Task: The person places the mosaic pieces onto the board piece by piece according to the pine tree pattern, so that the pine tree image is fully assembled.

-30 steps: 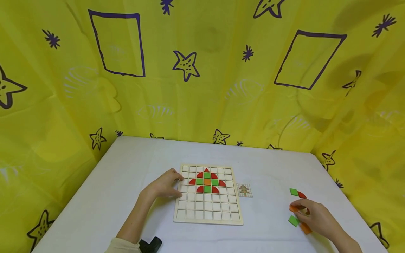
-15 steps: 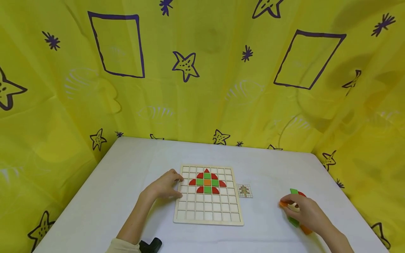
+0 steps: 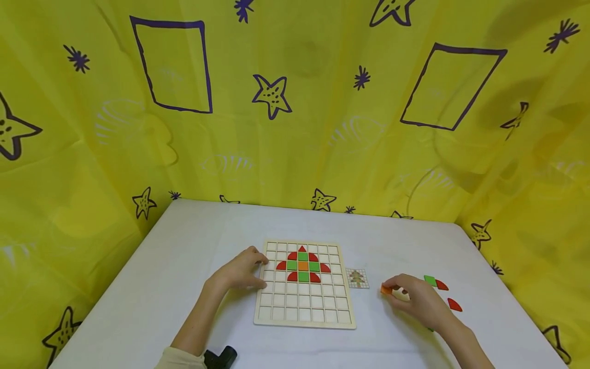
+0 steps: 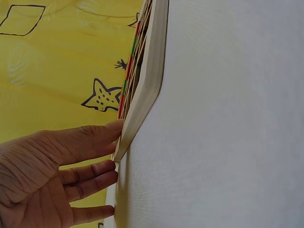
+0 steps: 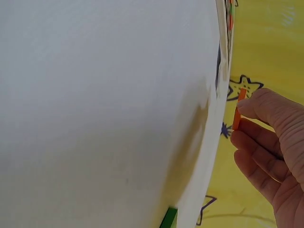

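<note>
My right hand (image 3: pixel 417 302) pinches an orange square tile (image 3: pixel 386 290) between thumb and fingertips. In the right wrist view the tile (image 5: pixel 239 109) stands edge-on, above the tabletop. My left hand (image 3: pixel 239 271) touches the left edge of a wooden grid board (image 3: pixel 304 325), its thumb and fingers spread along that side. Green squares, red curved pieces, an orange square (image 3: pixel 302 266) and a red triangle (image 3: pixel 301 249) form a tree-like shape in the board's upper cells. Beside the board's right edge lies a small pattern card (image 3: pixel 357 278) with a tree on a grid.
Behind the right hand lie a green tile (image 3: pixel 429 280) and two red curved pieces, one beside it (image 3: pixel 441 285) and one nearer (image 3: pixel 454 305). The right arm covers most of another green piece. A black object (image 3: pixel 220 357) sits by the left sleeve. Yellow curtains surround the white table.
My right hand has lifted the orange tile from the loose pieces and carried it left toward the card, uncovering a red curved piece. The left hand and board stay put.
</note>
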### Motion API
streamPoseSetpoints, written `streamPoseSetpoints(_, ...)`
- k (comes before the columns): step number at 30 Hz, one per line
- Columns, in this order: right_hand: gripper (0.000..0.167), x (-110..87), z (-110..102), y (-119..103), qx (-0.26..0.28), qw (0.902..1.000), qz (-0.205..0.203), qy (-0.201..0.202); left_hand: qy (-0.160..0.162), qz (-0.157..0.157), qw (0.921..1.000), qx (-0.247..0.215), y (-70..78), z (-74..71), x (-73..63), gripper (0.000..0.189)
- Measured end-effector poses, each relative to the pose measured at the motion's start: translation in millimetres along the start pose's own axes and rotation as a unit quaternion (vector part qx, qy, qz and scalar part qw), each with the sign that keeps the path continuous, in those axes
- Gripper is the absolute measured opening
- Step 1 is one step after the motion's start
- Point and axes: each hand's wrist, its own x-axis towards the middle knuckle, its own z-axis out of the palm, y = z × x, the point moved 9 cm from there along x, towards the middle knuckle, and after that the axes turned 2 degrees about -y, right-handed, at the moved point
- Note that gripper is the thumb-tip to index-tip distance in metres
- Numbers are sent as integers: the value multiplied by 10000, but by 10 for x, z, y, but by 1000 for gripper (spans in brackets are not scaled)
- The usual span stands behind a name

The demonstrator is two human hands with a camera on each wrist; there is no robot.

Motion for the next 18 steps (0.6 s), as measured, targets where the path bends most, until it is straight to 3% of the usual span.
streamPoseSetpoints(6,29,128,80,-173,-13,9995,-316,-67,53,97,9999,24,20,-18,-12,49)
streamPoseSetpoints(18,24,386,297,-404,-31,9985,-127,-523,6,47,10000,-12,21,-19,-15,49)
